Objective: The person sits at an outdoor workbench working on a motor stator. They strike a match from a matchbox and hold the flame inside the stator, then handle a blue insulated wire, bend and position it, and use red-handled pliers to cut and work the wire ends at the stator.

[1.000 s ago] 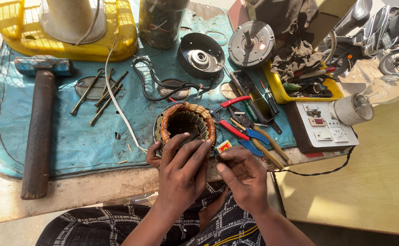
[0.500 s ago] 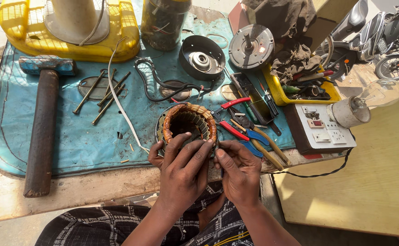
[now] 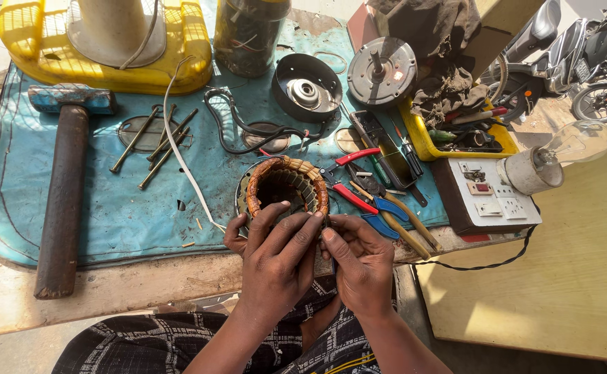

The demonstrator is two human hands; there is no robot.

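Gripping a round copper-wound stator (ring-shaped, hollow), left hand and right hand pinch its near rim.

Both hands hold a round metal ring wound with brown copper wire at the near edge of the desk. The left hand wraps its fingers over the rim. The right hand pinches something beside it, maybe a wire. A big hammer with a brown wooden handle lies on the blue mat. Red-handled pliers lie just right of the ring.
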